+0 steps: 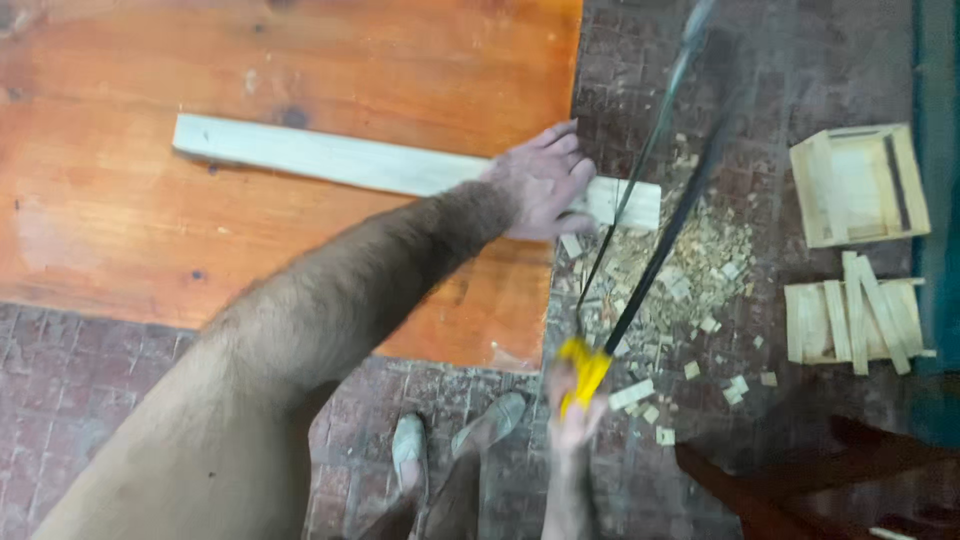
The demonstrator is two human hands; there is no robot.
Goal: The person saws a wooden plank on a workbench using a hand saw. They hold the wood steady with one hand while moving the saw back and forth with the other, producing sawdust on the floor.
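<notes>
A long pale wooden slat (330, 160) lies across the orange-brown table (200, 240), its right end sticking out past the table's edge. My left hand (543, 182) presses flat on the slat at that edge. My right hand (572, 410), blurred, grips the yellow handle of a hacksaw (650, 190). The saw's dark frame and thin blade run up and to the right, crossing the slat's overhanging end just right of my left hand.
Sawdust and several small wood offcuts (680, 290) cover the brick floor under the slat's end. Two small wooden crates (858, 185) of pale slats sit at the right. My feet (450, 440) stand below the table's edge. A dark wooden piece (800, 480) is at bottom right.
</notes>
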